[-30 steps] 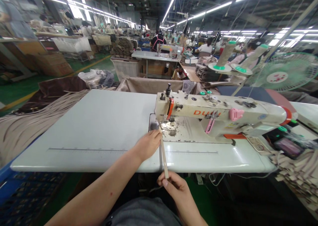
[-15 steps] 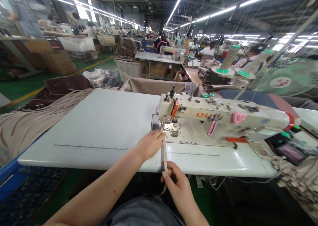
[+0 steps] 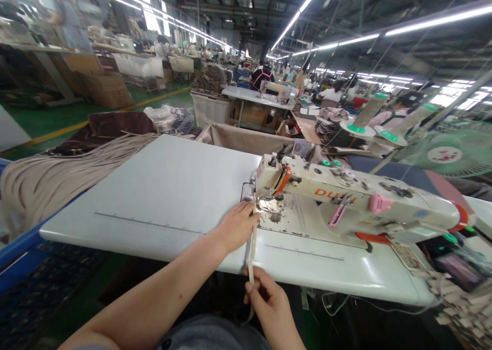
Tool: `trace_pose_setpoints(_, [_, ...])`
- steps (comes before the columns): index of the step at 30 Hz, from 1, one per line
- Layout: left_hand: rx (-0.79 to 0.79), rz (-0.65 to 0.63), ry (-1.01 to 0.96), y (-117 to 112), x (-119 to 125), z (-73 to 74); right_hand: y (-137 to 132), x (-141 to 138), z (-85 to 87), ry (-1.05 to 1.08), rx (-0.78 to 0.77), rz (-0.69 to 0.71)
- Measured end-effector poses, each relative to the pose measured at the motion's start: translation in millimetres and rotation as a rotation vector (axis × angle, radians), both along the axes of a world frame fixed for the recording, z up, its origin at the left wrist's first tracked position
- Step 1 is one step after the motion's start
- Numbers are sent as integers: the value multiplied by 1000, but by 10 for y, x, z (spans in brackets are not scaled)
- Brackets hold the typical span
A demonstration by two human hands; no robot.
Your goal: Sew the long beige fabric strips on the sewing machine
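A narrow beige fabric strip (image 3: 252,247) runs from under the sewing machine head (image 3: 303,183) towards me, over the table's front edge. My left hand (image 3: 239,226) rests on the table with its fingers bunched over the strip, close by the needle plate (image 3: 274,211). The exact grip of those fingertips is partly hidden. At the front edge my right hand (image 3: 265,291) pinches the same strip between thumb and fingers. Below it, the strip's loose end hangs in a curve. Pink-handled thread snips (image 3: 338,211) are attached to the machine's body.
White sewing table (image 3: 154,186) with a printed ruler. Long beige strips (image 3: 77,170) hang at left above a blue crate (image 3: 23,258). Stacked beige pieces (image 3: 467,309) lie at right, near a green fan (image 3: 446,155). Thread cones (image 3: 371,114) stand behind the machine; people work farther back.
The view has swung, so the table and machine appear farther right and lower. My right hand has shifted slightly left and down with the strip; my left hand stays by the needle plate.
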State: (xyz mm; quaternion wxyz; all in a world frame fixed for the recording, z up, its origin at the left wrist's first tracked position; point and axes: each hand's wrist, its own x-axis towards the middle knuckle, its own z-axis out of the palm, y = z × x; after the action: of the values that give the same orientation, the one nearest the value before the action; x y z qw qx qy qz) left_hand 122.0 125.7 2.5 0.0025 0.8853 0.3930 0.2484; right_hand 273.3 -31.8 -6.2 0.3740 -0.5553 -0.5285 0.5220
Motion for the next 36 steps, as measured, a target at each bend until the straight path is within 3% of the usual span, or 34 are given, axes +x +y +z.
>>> trace_pose_setpoints(7, [-74, 278, -109, 109, -190, -11, -71, -38, 241, -293, 94, 463])
trace_pose_setpoints(10, [-67, 297, -140, 71, -357, 16, -87, 32, 251, -374, 138, 524])
trace_pose_setpoints(16, [-10, 275, -170, -323, -779, -129, -22, 338, 135, -390, 252, 126])
trace_pose_setpoints(22, [218, 173, -140, -937, -1129, -314, 314, 627, 92, -427, 251, -199])
trace_pose_setpoints(27, [329, 58, -39, -1275, -1372, -360, 616, 775, 55, -651, 412, -284])
trace_pose_setpoints(32, [332, 114, 6, -1388, -1537, -395, 816, 839, 10, -875, 622, -313])
trace_pose_setpoints(36, [369, 136, 3, -1420, -1552, -539, 937, 817, -54, -1039, 726, -396])
